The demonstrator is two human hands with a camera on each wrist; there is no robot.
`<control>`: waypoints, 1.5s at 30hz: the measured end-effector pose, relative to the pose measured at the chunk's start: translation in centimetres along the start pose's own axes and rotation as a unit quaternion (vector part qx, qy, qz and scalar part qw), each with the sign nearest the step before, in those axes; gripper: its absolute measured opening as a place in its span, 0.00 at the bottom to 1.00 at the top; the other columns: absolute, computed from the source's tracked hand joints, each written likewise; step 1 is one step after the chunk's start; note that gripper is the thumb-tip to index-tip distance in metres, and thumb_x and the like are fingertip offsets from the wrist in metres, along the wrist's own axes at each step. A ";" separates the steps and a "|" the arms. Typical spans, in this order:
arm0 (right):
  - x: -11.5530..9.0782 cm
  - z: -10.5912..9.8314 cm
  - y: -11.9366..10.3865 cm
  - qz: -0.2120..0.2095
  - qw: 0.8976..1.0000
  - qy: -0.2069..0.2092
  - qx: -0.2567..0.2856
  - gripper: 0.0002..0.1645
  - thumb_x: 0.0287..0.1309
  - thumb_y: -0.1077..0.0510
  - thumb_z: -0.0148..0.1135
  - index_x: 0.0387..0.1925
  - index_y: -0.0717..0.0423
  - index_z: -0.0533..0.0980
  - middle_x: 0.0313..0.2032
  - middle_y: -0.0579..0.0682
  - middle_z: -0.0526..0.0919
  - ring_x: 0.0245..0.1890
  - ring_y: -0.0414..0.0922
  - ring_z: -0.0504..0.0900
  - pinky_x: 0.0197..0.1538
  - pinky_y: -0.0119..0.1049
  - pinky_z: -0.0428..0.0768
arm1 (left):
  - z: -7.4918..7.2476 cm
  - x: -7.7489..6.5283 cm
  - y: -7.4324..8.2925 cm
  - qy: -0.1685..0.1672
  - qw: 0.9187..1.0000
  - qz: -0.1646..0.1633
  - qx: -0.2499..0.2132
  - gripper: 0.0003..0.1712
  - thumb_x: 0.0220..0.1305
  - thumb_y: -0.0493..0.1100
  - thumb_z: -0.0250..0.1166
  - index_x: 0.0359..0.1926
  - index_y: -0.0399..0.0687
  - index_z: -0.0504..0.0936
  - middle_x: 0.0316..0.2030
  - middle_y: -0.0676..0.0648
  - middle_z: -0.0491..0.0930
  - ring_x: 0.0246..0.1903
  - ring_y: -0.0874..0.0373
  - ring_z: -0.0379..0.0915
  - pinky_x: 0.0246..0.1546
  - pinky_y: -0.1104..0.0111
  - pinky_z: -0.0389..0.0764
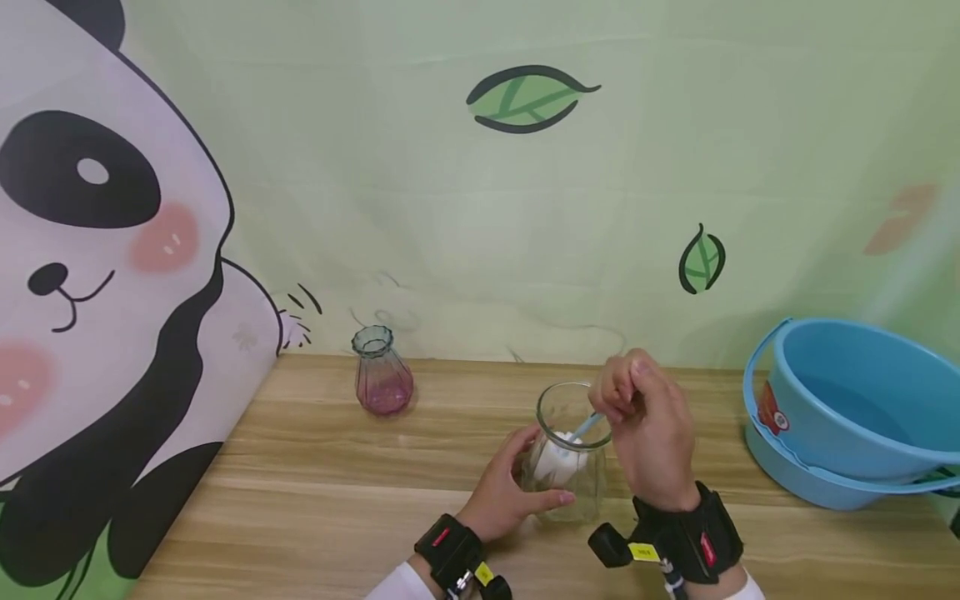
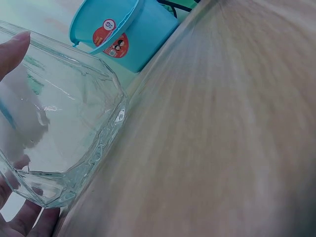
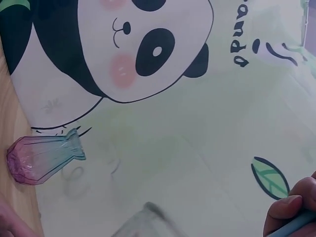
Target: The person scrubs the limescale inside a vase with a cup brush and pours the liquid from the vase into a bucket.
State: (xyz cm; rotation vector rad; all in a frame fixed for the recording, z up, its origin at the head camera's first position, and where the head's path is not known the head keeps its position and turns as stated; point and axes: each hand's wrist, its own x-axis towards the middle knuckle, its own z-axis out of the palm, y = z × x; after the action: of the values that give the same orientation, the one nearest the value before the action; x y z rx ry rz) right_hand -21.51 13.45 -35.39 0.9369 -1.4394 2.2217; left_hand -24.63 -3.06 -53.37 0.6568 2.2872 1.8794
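Note:
A clear glass jar (image 1: 588, 493) stands on the wooden table in the head view, tilted slightly. My left hand (image 1: 501, 493) holds it low down, thumb across the front and fingers round the far left side. Inside the jar sits the white sponge head of a bottle brush (image 1: 558, 463); its thin blue handle slants up past the rim. My right hand (image 1: 651, 421) grips the upper end of that handle with curled fingers, just above the rim's right side. The left wrist view shows the white head (image 2: 22, 111) through the glass; the right wrist view shows the blue handle (image 3: 292, 227).
A small fluted vase (image 1: 384, 379), pink below and bluish above, stands behind and left of the jar. Two nested light blue buckets (image 1: 832, 475) stand at the right. A panda-and-leaf backdrop (image 1: 450, 208) hangs along the table's (image 1: 300, 500) back edge.

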 end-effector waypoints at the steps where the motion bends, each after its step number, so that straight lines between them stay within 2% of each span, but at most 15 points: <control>1: 0.0 0.1 0.2 0.006 1.000 0.001 -0.002 0.20 0.74 0.65 0.26 0.23 0.61 0.55 0.21 0.48 0.54 0.20 0.44 0.55 0.26 0.41 0.52 | 0.0 0.0 0.0 0.001 1.000 0.000 -0.001 0.48 0.47 0.54 0.78 0.67 0.75 0.61 0.61 0.59 0.65 0.58 0.58 0.61 0.56 0.48 0.65; 6: -0.2 0.2 1.4 0.032 0.999 0.000 -0.018 0.20 0.74 0.64 0.26 0.23 0.60 0.55 0.21 0.48 0.54 0.20 0.44 0.55 0.27 0.43 0.52 | 0.1 -0.1 0.0 0.004 1.000 0.000 -0.005 0.49 0.48 0.50 0.77 0.68 0.73 0.61 0.61 0.59 0.65 0.58 0.57 0.60 0.55 0.46 0.66; 14: -0.3 0.1 2.0 0.061 0.996 -0.017 -0.059 0.21 0.76 0.62 0.26 0.23 0.62 0.54 0.21 0.48 0.54 0.20 0.46 0.56 0.27 0.43 0.54 | 0.0 0.1 -0.2 -0.001 1.000 -0.005 -0.004 0.47 0.48 0.54 0.77 0.67 0.78 0.61 0.61 0.61 0.65 0.58 0.59 0.61 0.54 0.48 0.67; 19: -0.2 -0.1 2.0 0.097 0.991 -0.034 -0.083 0.20 0.76 0.61 0.27 0.24 0.63 0.55 0.22 0.49 0.55 0.22 0.47 0.57 0.28 0.43 0.55 | 0.0 0.0 0.1 -0.001 1.000 -0.005 -0.002 0.49 0.48 0.55 0.77 0.68 0.74 0.61 0.61 0.60 0.65 0.57 0.58 0.61 0.54 0.49 0.68; 22: -0.1 -0.2 2.0 0.111 0.987 -0.050 -0.105 0.20 0.76 0.61 0.28 0.25 0.65 0.55 0.23 0.50 0.55 0.23 0.48 0.58 0.29 0.42 0.57 | 0.0 -0.1 0.8 -0.001 1.000 -0.006 -0.007 0.49 0.48 0.54 0.77 0.69 0.68 0.61 0.60 0.57 0.66 0.55 0.56 0.64 0.52 0.49 0.69; 25: -0.1 -0.2 2.0 0.118 0.982 -0.063 -0.130 0.21 0.76 0.61 0.29 0.25 0.65 0.57 0.23 0.51 0.57 0.24 0.49 0.59 0.28 0.40 0.60 | -0.3 -0.5 2.1 -0.003 1.000 -0.004 -0.013 0.49 0.48 0.52 0.77 0.70 0.62 0.62 0.60 0.54 0.67 0.54 0.53 0.66 0.49 0.49 0.69; 29: -0.2 0.0 1.9 0.124 0.978 -0.073 -0.152 0.21 0.77 0.59 0.30 0.25 0.63 0.59 0.23 0.55 0.59 0.24 0.52 0.62 0.28 0.37 0.64 | -0.6 -0.9 3.7 -0.006 1.000 -0.008 -0.014 0.47 0.49 0.51 0.77 0.68 0.64 0.63 0.59 0.54 0.68 0.54 0.53 0.66 0.50 0.50 0.70; 32: -0.2 0.1 1.8 0.128 0.978 -0.074 -0.150 0.21 0.77 0.59 0.29 0.25 0.63 0.59 0.23 0.55 0.59 0.25 0.52 0.62 0.29 0.36 0.64 | -0.7 -1.0 4.0 -0.006 1.000 -0.012 -0.013 0.46 0.49 0.51 0.76 0.68 0.66 0.63 0.59 0.54 0.68 0.54 0.54 0.65 0.51 0.50 0.70; 37: -0.3 0.1 1.9 0.110 0.984 -0.064 -0.122 0.20 0.77 0.60 0.28 0.26 0.63 0.57 0.23 0.52 0.56 0.24 0.49 0.59 0.28 0.39 0.59 | -0.7 -1.0 4.0 -0.006 1.000 -0.009 -0.015 0.47 0.50 0.49 0.76 0.69 0.60 0.63 0.59 0.52 0.68 0.52 0.53 0.66 0.50 0.50 0.70; 40: -0.3 0.1 2.0 0.074 0.991 -0.054 -0.095 0.19 0.76 0.62 0.27 0.25 0.64 0.55 0.23 0.50 0.55 0.23 0.47 0.57 0.28 0.42 0.55 | -0.6 -1.1 4.1 -0.006 1.000 -0.007 -0.017 0.47 0.50 0.49 0.76 0.69 0.58 0.62 0.59 0.52 0.68 0.53 0.53 0.66 0.50 0.49 0.70; 45: -0.1 0.2 1.7 0.016 0.997 -0.037 -0.069 0.19 0.75 0.65 0.25 0.24 0.65 0.54 0.22 0.49 0.54 0.22 0.45 0.56 0.28 0.42 0.53 | -0.6 -1.0 4.0 -0.002 1.000 0.002 -0.014 0.47 0.49 0.49 0.77 0.68 0.61 0.64 0.60 0.54 0.67 0.56 0.55 0.63 0.53 0.48 0.67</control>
State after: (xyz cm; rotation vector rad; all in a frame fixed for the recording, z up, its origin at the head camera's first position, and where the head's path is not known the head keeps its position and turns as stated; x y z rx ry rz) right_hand -22.37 12.57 -36.59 0.9650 -1.6279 2.0996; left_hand -22.86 -3.43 -49.58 0.6606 2.2555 1.9065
